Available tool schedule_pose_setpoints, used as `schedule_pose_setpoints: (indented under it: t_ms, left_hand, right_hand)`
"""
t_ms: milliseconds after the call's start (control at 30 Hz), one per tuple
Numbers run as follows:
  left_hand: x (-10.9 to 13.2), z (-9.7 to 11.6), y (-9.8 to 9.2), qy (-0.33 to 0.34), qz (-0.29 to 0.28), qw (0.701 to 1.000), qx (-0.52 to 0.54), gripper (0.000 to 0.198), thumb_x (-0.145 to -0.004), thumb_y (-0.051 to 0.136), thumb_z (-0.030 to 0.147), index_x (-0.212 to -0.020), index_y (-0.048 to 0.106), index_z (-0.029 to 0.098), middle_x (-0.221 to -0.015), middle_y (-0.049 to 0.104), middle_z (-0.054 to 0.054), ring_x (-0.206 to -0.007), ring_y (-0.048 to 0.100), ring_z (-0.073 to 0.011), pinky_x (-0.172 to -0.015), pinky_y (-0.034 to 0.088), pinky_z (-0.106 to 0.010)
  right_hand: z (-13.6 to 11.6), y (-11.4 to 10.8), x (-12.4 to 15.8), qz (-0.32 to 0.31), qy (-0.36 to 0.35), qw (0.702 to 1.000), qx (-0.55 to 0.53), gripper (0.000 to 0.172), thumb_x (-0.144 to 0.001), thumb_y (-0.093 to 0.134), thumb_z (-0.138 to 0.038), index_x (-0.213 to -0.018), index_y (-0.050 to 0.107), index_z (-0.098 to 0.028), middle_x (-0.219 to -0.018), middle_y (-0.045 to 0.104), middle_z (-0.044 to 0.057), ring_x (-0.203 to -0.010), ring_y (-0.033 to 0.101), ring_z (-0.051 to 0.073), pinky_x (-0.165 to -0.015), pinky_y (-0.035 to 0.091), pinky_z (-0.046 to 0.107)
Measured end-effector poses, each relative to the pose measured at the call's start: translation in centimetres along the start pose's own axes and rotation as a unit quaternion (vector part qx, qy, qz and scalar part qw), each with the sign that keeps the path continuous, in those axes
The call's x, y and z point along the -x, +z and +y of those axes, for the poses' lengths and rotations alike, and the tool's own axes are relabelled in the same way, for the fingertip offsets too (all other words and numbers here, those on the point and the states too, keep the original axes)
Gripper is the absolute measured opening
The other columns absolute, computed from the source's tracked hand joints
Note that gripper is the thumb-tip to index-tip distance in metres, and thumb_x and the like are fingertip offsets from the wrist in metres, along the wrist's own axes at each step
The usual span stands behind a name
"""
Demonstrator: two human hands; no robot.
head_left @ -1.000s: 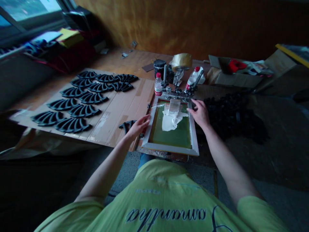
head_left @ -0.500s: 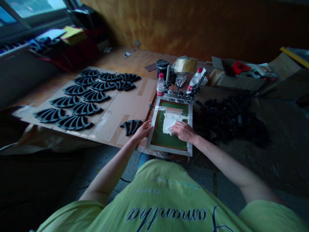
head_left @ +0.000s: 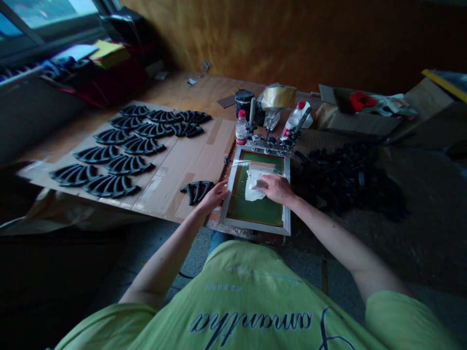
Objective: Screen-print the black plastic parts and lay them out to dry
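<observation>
A silkscreen frame [head_left: 225, 209] with a silver metal rim and green mesh lies in front of me. White, ink-like material [head_left: 254, 194] is spread over the middle of its mesh. My right hand [head_left: 278, 188] is above that patch, its fingers closed on a small white piece [head_left: 260, 184]; whether it is a scraper or a folded cloth I cannot make out. A brownish strip [head_left: 261, 166], perhaps a squeegee's edge, lies at the patch's far end. At the frame's left rim is my left hand [head_left: 214, 195], fingers stretched out and touching the rim. Beside it sit a few curved black parts [head_left: 197, 191].
Rows of curved black parts [head_left: 111, 186] cover the cardboard [head_left: 175, 170] on the left. A heap of black parts [head_left: 350, 180] lies to the right. Behind the frame are clamps [head_left: 268, 142], two red-capped bottles [head_left: 241, 128], a dark tub [head_left: 244, 101] and a tape roll [head_left: 279, 96].
My right hand has moved slightly away from me over the white patch, keeping the white piece in its fingers. The left hand stays at the frame's rim.
</observation>
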State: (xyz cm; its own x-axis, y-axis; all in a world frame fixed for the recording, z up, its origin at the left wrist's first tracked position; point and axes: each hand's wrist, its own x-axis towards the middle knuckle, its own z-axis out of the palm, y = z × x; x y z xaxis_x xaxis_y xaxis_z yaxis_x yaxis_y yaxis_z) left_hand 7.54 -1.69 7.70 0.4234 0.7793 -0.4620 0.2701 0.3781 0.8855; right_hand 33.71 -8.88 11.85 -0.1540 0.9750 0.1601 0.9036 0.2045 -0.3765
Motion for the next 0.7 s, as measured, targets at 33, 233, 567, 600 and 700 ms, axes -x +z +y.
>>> schedule_pose_setpoints:
  t_ms: [33,233,567,600,700]
  left_hand:
    - [0.2,0.3,-0.1,0.002,-0.006,1.0,-0.004,0.074,-0.083,0.072,0.034,-0.151,0.046,0.019,-0.071,0.066,0.0,-0.051,0.056,-0.0106,-0.048,0.042,-0.02]
    - [1.6,4.1,-0.7,0.106,0.015,0.994,0.026,0.056,-0.082,0.071,0.05,-0.129,0.066,0.019,-0.066,0.062,0.001,-0.051,0.052,-0.0099,-0.046,0.038,-0.02]
    - [-0.8,16.7,2.4,0.301,0.076,0.942,0.131,0.046,-0.097,0.041,0.063,-0.112,0.059,0.024,-0.093,0.073,-0.007,-0.082,0.07,-0.0161,-0.064,0.054,-0.025]
    - [-1.0,16.7,2.8,0.304,0.084,0.939,0.136,0.045,-0.099,0.039,0.063,-0.114,0.057,0.024,-0.094,0.074,-0.007,-0.083,0.07,-0.0157,-0.064,0.054,-0.025]
    - [-1.0,13.8,4.2,0.253,0.103,0.952,0.137,0.049,-0.097,0.038,0.066,-0.111,0.057,0.023,-0.09,0.074,-0.007,-0.076,0.07,-0.0146,-0.061,0.053,-0.023]
  right_hand:
    - [0.3,-0.6,-1.2,0.026,0.03,0.999,-0.008,0.029,-0.084,0.075,-0.028,-0.113,0.072,-0.024,-0.102,0.073,0.005,-0.096,0.065,0.025,-0.084,0.05,0.037]
    - [6.0,-5.2,-5.5,0.171,0.168,0.969,-0.062,0.055,-0.089,0.07,-0.041,-0.138,0.059,-0.02,-0.102,0.072,0.007,-0.091,0.065,0.022,-0.087,0.05,0.037]
    - [8.1,1.1,2.2,0.1,0.256,0.956,-0.101,0.024,-0.088,0.071,-0.041,-0.082,0.064,-0.019,-0.081,0.066,0.004,-0.078,0.061,0.017,-0.076,0.047,0.03]
    - [6.9,2.4,2.6,0.076,0.23,0.967,-0.08,0.024,-0.084,0.075,-0.04,-0.079,0.063,-0.02,-0.085,0.067,0.005,-0.084,0.062,0.019,-0.08,0.048,0.031]
    - [3.8,4.5,2.8,-0.001,0.196,0.98,0.019,0.017,-0.089,0.069,-0.034,-0.084,0.062,-0.019,-0.098,0.068,0.011,-0.1,0.061,0.025,-0.086,0.046,0.035]
